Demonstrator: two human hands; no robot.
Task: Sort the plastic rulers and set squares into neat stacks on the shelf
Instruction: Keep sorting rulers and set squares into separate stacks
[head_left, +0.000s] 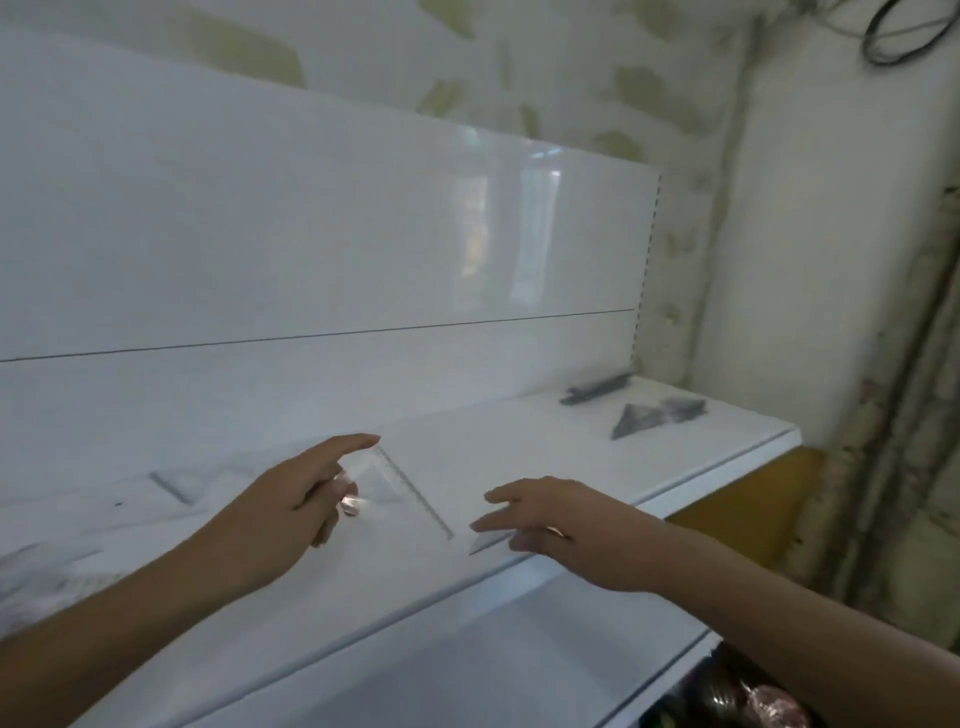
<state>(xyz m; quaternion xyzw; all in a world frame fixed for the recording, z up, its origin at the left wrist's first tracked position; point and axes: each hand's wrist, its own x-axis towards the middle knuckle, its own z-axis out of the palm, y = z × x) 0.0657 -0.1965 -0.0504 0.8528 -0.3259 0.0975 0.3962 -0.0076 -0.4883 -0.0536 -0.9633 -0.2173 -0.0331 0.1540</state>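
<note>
We see a glossy white shelf (519, 441) running from the lower left of the frame up to the right, backed by a white panel (311, 218) split by one thin dark seam. Behind it, in the upper part of the frame, a pale wall (571, 78) carries faint green leaf shapes, and at the upper right a loop of black cable (893, 41) hangs. A yellow-brown surface (748, 499) shows below the shelf's right end, and dark wrapped goods (737, 696) sit at the lower right. Our left hand (291, 509) is at centre, forefinger stretched out and the other fingers curled, pinching a clear set square (395, 488) at its left corner; the set square looks tilted off the shelf, though blur makes that uncertain. Our right hand (561, 525) is just right of it, fingers spread and relaxed, the tips touching a small clear piece (485, 543) at the shelf's front edge. At the far right end we count one grey stack of rulers (597, 389) against the panel and, near it, one grey stack of set squares (654, 415), with a second, rougher heap seeming to touch its right side. At left one more clear piece (171, 486) lies flat, and the blurred pile (36, 566) at the far left edge cannot be counted.
</note>
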